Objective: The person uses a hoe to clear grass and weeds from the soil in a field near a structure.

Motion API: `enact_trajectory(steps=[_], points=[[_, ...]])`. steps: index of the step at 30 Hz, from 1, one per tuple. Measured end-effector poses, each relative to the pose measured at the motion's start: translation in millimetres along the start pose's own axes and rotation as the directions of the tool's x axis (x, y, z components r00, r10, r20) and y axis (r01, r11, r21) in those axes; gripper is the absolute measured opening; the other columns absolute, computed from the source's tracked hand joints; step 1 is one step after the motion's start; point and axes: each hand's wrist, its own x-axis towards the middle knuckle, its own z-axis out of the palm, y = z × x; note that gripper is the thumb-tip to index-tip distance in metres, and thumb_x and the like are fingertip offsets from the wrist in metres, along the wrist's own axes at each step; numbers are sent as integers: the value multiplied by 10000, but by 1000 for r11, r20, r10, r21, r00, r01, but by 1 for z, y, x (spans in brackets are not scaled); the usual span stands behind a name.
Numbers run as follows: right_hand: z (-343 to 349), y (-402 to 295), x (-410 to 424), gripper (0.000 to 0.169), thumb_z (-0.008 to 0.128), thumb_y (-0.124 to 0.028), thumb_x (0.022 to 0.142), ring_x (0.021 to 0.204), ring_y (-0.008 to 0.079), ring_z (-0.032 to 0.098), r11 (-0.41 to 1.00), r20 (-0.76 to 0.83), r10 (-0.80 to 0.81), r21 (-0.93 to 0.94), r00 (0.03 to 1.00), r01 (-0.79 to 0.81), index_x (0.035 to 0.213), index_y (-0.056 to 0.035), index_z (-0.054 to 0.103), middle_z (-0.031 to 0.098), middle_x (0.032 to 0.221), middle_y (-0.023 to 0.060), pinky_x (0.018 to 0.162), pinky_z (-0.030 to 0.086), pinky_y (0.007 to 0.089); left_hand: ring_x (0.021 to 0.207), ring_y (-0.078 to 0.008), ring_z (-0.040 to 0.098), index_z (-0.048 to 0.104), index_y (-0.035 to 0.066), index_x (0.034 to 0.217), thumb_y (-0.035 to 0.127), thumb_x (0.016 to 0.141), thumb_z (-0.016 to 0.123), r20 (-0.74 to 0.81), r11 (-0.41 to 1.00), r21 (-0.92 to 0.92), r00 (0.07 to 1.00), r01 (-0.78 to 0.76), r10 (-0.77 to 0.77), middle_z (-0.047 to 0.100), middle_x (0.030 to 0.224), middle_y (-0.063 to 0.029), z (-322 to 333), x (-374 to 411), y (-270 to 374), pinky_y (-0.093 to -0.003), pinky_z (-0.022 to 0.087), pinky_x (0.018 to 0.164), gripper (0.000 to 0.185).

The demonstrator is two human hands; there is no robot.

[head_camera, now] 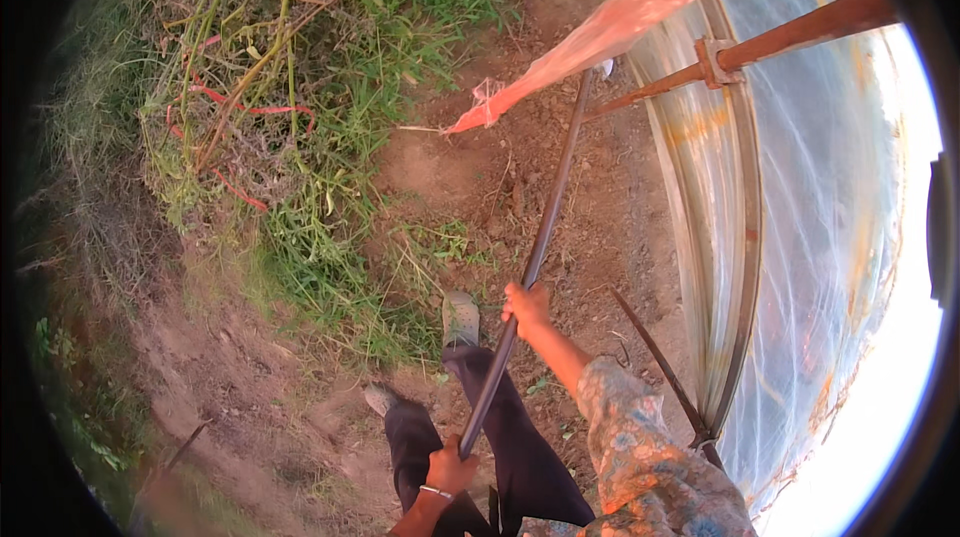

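Note:
My right hand [529, 308] is wrapped around the middle of a long dark pole handle [556, 199]. Lower down, my left hand [451, 466], with a bracelet at its wrist, grips the handle's near end. The handle slants away over bare reddish soil [517, 192]. At its far end a small bright metal piece [606, 69] shows by the plastic sheeting; a hanging pink plastic strip [600, 27] passes close above and partly hides that end, so the kind of tool cannot be told for sure.
To the right, clear plastic sheeting [810, 237] hangs on a curved frame rib [752, 252], crossed by a rusty bar [810, 23]. A thin stake [660, 357] leans near its foot. Grass [330, 297] and dry stalks with red ties [255, 109] lie left, beside my shoes [460, 319].

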Motion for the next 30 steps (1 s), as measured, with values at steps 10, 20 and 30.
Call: enact_trajectory(steps=[10, 20, 30], points=[[89, -115, 73, 227, 569, -115, 780, 378, 228, 537, 876, 165, -254, -379, 953, 299, 813, 107, 533, 536, 505, 137, 380, 444, 350, 702, -424, 593, 498, -18, 992, 185, 712, 614, -175, 993, -84, 983, -80, 65, 592, 705, -248, -4, 90, 66, -457, 475, 599, 364], [26, 74, -117, 161, 554, -22, 747, 329, 188, 436, 990, 89, -20, -136, 996, 32, 810, 39, 420, 432, 529, 79, 280, 353, 346, 801, -426, 598, 523, 1, 1002, 244, 696, 625, 115, 960, -4, 954, 279, -277, 610, 783, -266, -28, -122, -31, -464, 483, 723, 404], [107, -68, -7, 228, 566, -98, 776, 334, 211, 465, 968, 216, -166, -148, 962, 200, 585, -4, 483, 466, 440, 81, 332, 352, 355, 751, -429, 592, 509, -4, 935, 188, 712, 600, -260, 997, -45, 964, -68, 54, 591, 741, -267, -60, 8, 20, -470, 467, 643, 308]])
